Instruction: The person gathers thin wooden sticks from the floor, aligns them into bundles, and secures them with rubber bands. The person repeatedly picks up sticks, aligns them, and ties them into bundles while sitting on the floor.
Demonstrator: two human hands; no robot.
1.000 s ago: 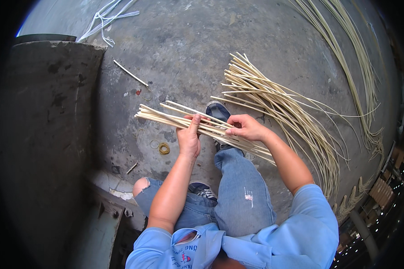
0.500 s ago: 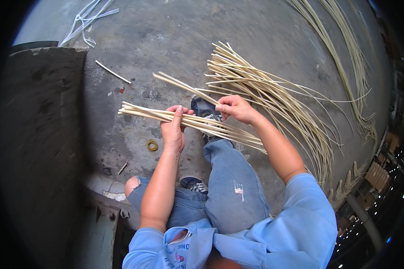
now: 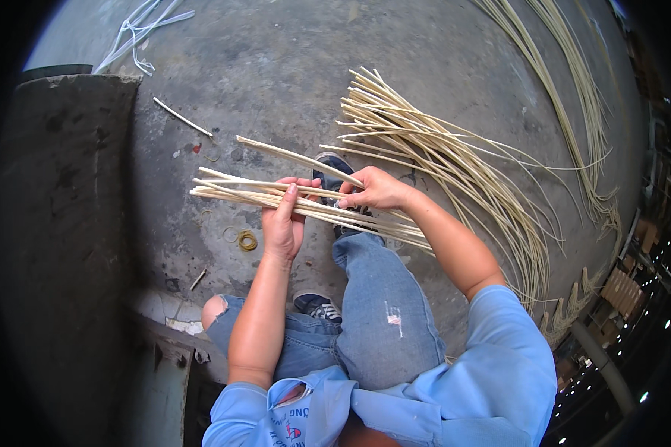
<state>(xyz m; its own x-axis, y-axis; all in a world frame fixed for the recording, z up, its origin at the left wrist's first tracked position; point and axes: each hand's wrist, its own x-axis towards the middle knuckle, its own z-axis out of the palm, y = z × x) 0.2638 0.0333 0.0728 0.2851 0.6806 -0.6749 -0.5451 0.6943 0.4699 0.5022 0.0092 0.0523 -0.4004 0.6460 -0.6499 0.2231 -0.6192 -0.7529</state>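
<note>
My left hand point(image 3: 283, 227) is closed around a small bundle of pale rattan canes point(image 3: 231, 195), thumb on top, their cut ends fanned out to the left. Just to its right, my right hand point(image 3: 374, 189) pinches a pair of loose canes point(image 3: 279, 155) that slant up to the left above the bundle. Its fingertips also reach one of the canes of the bundle. Below the bundle are my shoe and bent leg in jeans. A larger loose pile of rattan canes point(image 3: 432, 149) lies on the floor beyond my right hand.
Long canes point(image 3: 566, 97) stretch along the floor at the far right. To the left stands a dark block-like object point(image 3: 74, 223). White strips point(image 3: 138, 33), a short stick point(image 3: 183, 117) and a coil of yellowish bands point(image 3: 247, 240) lie on the concrete floor point(image 3: 276, 67).
My right hand has moved left and down to the bundle, bringing its loose canes closer. One cane in the bundle now sits raised between both hands. My left hand keeps its hold.
</note>
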